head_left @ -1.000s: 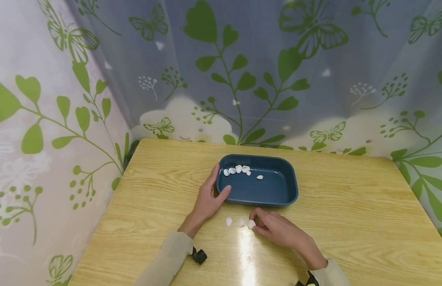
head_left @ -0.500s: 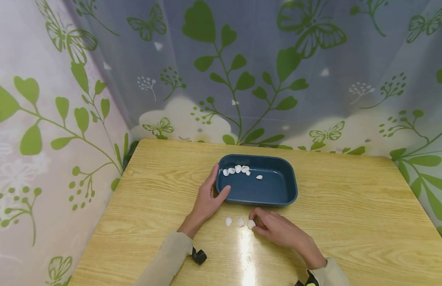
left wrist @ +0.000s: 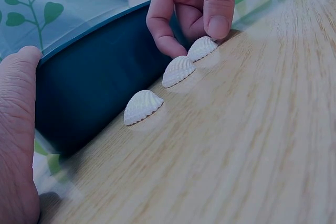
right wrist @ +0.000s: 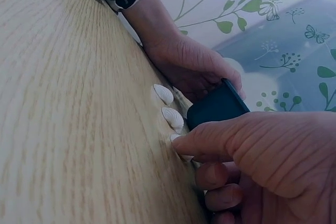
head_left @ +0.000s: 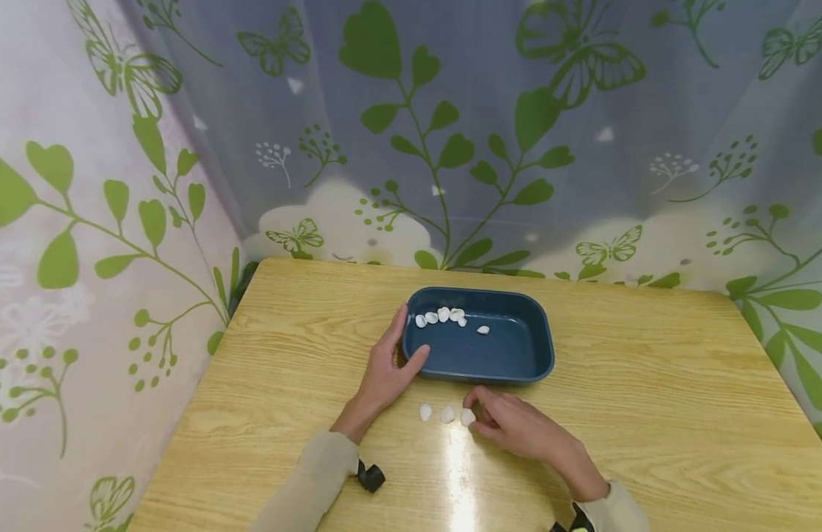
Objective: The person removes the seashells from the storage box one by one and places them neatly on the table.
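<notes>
My left hand (head_left: 385,369) holds the near left corner of a dark blue rectangular tray (head_left: 543,362), thumb at the front rim and fingers along the left wall. In front of the tray, white ribbed seashells lie in a short row on the wooden table: a left seashell (head_left: 425,411), a middle seashell (head_left: 447,414) and a right seashell (head_left: 468,417). My right hand (head_left: 517,425) pinches the right one between thumb and index finger, low at the tabletop. In the right wrist view, the thumb partly hides this seashell (right wrist: 175,138).
Inside the tray, several white seashells (head_left: 444,315) line up near the far left, and a single seashell (head_left: 483,330) lies apart toward the middle. The wooden table (head_left: 650,369) meets a patterned curtain (head_left: 477,148) at its back edge.
</notes>
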